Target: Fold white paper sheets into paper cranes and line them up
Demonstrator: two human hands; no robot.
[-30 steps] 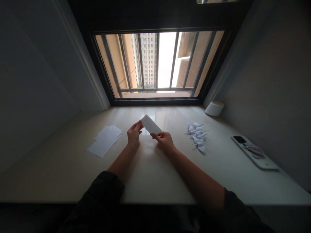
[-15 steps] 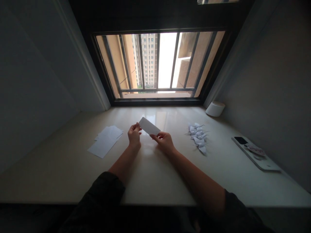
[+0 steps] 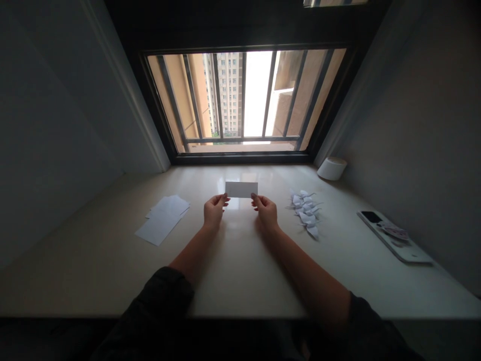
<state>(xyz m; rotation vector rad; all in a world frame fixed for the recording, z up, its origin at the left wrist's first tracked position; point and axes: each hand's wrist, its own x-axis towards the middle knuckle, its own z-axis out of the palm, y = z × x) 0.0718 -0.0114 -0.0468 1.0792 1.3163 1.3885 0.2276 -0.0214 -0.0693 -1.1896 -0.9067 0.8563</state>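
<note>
A white paper rectangle (image 3: 241, 189), apparently folded, is held up level over the middle of the pale sill. My left hand (image 3: 215, 209) pinches its lower left corner between thumb and fingers. At the lower right corner, my right hand (image 3: 266, 210) pinches it the same way. Several white sheets of paper (image 3: 162, 220) lie loosely overlapped to the left of my hands. To the right sits a cluster of small folded paper cranes (image 3: 306, 210), several of them bunched together.
A phone (image 3: 394, 238) with a raised attachment on its back lies at the far right. Near the window's right corner stands a white rounded object (image 3: 332, 169). A barred window (image 3: 244, 100) rises behind the sill (image 3: 240, 281), whose front edge is close to me.
The paper has turned from a slant to level. My left hand has shifted slightly right and my right hand slightly up and right, now gripping matching corners.
</note>
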